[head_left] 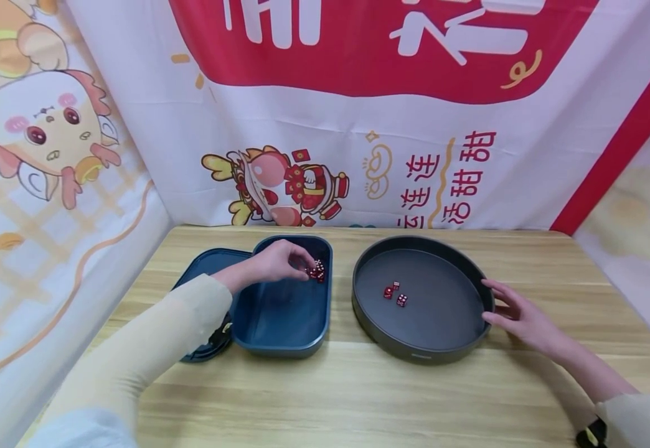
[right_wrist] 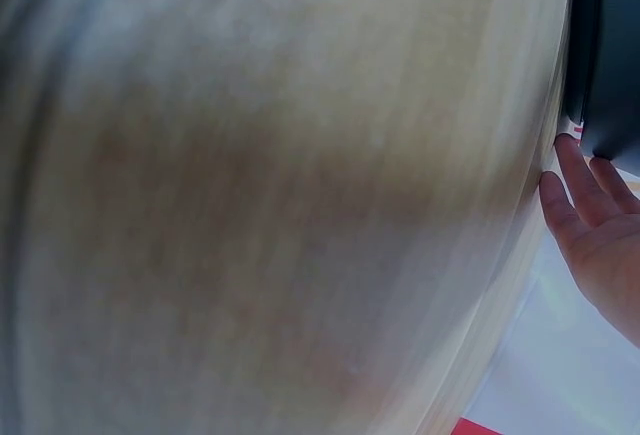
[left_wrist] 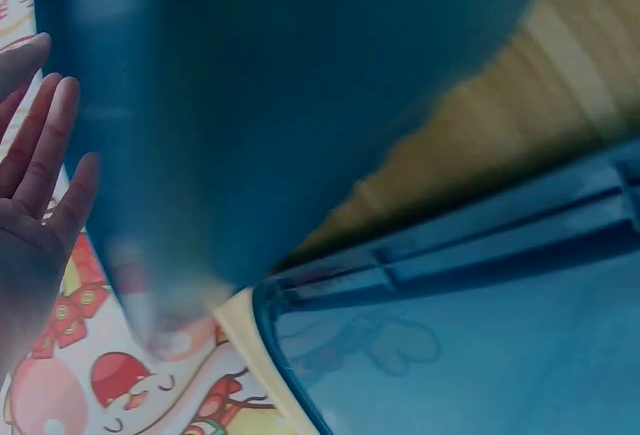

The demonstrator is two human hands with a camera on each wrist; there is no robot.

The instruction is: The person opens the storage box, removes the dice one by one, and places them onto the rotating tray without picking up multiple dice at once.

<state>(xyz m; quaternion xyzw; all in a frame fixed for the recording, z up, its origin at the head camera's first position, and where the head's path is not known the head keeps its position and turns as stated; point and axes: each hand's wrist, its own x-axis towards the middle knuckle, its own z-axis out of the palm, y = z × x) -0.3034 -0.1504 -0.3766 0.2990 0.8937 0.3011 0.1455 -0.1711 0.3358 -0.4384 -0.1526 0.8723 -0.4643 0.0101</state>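
My left hand (head_left: 281, 261) reaches into the far end of a dark blue rectangular box (head_left: 280, 323), its fingers bent down beside a heap of small red dice (head_left: 318, 271). The left wrist view has the same hand (left_wrist: 40, 175) at its left edge, thumb apart from the fingers and nothing seen between them. Out to the right stands a round dark grey pan (head_left: 426, 336) with three red dice (head_left: 401, 300) lying on its floor. My right hand (head_left: 518, 314) rests its fingertips against the pan's right rim, fingers spread and fairly straight in the right wrist view.
A blue lid (head_left: 204, 264) lies partly under my left forearm, left of the box. Both containers stand on a wood-grain table (head_left: 358, 398). Printed cloth (head_left: 358, 155) hangs behind the table's back edge, and more cloth lines both sides.
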